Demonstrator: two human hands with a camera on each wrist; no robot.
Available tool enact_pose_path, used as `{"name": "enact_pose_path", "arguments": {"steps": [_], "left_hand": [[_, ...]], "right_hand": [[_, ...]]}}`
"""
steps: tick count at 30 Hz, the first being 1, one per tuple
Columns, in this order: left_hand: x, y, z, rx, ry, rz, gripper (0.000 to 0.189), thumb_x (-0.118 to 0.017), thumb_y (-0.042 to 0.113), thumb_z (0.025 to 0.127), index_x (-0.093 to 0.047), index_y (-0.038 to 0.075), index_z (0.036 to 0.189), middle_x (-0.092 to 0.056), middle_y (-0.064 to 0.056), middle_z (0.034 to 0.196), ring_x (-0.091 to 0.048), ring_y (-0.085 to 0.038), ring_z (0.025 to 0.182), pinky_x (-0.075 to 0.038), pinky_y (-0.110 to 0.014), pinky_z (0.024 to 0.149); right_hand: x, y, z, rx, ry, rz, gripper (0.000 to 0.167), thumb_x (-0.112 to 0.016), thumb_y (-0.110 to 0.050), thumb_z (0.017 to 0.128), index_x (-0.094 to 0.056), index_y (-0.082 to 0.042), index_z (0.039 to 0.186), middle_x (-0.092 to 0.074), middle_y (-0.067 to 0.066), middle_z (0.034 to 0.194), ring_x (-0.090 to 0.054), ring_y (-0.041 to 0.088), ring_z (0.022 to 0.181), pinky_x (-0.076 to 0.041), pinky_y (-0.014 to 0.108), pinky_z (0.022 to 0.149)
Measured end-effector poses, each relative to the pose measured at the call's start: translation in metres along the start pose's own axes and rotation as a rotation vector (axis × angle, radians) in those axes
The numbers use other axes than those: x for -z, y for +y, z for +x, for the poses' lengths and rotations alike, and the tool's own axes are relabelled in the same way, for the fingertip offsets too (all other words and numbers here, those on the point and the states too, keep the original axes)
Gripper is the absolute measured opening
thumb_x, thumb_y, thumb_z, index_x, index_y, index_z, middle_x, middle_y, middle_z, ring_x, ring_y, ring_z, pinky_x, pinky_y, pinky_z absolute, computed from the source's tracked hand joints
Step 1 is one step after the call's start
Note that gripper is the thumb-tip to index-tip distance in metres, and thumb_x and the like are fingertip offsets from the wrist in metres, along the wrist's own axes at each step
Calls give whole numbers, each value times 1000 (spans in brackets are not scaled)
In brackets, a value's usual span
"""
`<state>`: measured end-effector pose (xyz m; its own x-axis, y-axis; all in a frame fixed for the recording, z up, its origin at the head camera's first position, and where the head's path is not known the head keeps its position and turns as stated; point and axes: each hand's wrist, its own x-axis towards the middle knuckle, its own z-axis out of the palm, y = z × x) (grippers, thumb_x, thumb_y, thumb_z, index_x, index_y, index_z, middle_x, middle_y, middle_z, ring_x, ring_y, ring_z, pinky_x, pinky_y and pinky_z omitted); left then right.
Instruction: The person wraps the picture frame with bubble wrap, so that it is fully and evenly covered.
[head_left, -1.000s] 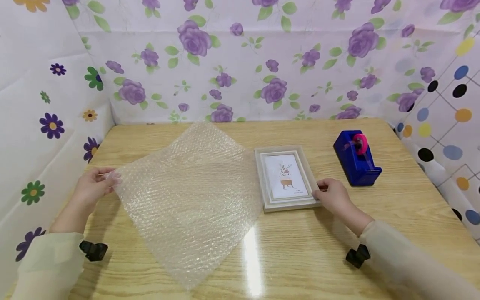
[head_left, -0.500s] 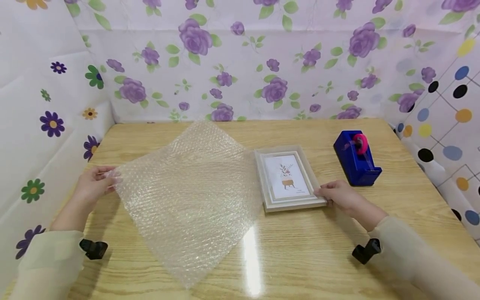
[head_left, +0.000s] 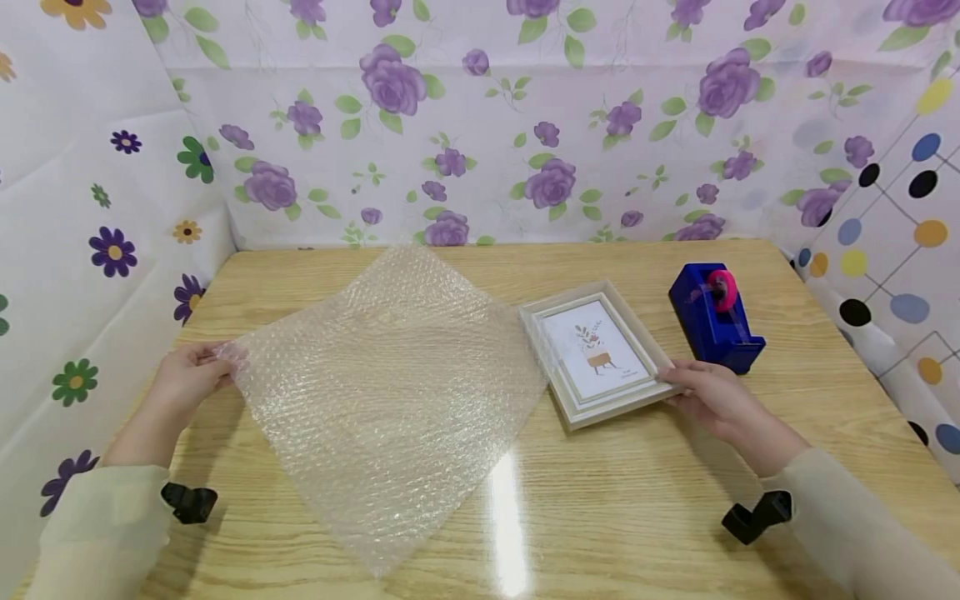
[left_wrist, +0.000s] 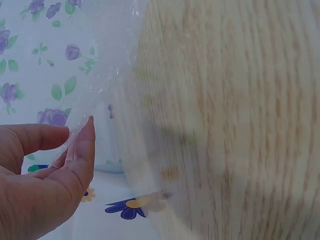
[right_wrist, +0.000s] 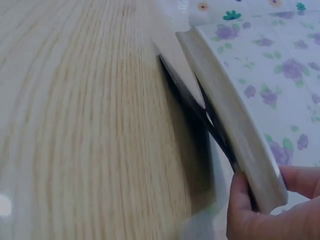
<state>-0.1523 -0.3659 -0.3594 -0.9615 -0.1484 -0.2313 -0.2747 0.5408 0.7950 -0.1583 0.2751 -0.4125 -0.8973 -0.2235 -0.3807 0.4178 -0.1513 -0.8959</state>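
A sheet of clear bubble wrap (head_left: 390, 392) is spread diamond-wise on the table. My left hand (head_left: 183, 379) pinches its left corner between thumb and fingers, and the left wrist view shows that bubble wrap corner (left_wrist: 107, 65) stretched up from the fingertips. Just right of the sheet is a pale wooden picture frame (head_left: 596, 350) with a potted-plant print, face up and overlapping the sheet's right corner. My right hand (head_left: 723, 408) grips the frame's near right corner, thumb on top, fingers beneath. From the side, a dark stand (right_wrist: 187, 97) slants out from the frame's back.
A blue tape dispenser (head_left: 708, 321) with a pink-cored roll stands at the back right, just beyond my right hand. The wooden table (head_left: 600, 508) meets flower-patterned cloth (head_left: 480, 125) at the back and left, and dotted cloth (head_left: 907, 275) on the right.
The picture frame has shifted right and turned counterclockwise, its right side raised by my right hand, which moved right and took a fuller grip. My left hand has stayed at the bubble wrap corner.
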Motion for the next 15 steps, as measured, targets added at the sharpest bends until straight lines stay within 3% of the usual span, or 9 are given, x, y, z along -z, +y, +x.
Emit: {"name": "enact_pose_path", "arguments": {"steps": [2,4,6,8,9,11,15], "left_hand": [[0,-1,-1,8,-11,-20,55,-42,10,98,-23,-21,139,-54,1,101,-53,11,76,-54,-13,72],[0,-2,-3,11,-24,-51,55,-41,12,99,-23,-19,140,-54,7,99,-54,9,77,-54,-15,73],[1,-3,-5,14,-35,-92,54,-42,11,99,-23,-17,141,-53,14,93,-56,7,78,-55,-16,74],[1,-3,-6,13,-42,-124,53,-42,9,99,-22,-17,140,-53,18,89,-57,5,78,-56,-17,74],[1,-4,-6,12,-43,-133,53,-42,8,98,-22,-17,140,-54,19,86,-58,5,77,-56,-17,73],[2,-5,-7,10,-47,-157,52,-42,5,98,-22,-17,140,-55,20,85,-58,3,76,-56,-18,72],[3,-7,-7,4,-49,-216,40,-43,3,97,-33,-12,133,-58,19,83,-60,1,75,-57,-18,70]], "right_hand": [[-3,-3,-5,-9,18,-1,70,-69,-10,87,-27,11,139,-60,-5,99,-61,2,91,-54,19,81],[-6,-6,-10,-12,18,20,66,-62,-6,91,-23,11,141,-62,-6,97,-62,2,90,-55,19,81],[-7,-9,-16,-17,20,94,44,-56,-2,93,-40,7,134,-65,-4,95,-64,4,88,-56,20,80],[-8,-11,-21,-18,24,194,21,-52,0,95,-60,1,114,-69,-2,92,-67,6,86,-57,21,77],[-8,-12,-23,-14,28,243,17,-51,0,95,-67,-3,103,-70,1,90,-68,8,84,-57,22,76],[-7,-14,-28,2,38,338,26,-51,1,95,-73,-9,85,-72,4,86,-70,11,82,-58,24,74],[-5,-16,-34,81,61,432,25,-52,-1,95,-74,-7,84,-73,7,84,-71,14,81,-59,27,71]]}}
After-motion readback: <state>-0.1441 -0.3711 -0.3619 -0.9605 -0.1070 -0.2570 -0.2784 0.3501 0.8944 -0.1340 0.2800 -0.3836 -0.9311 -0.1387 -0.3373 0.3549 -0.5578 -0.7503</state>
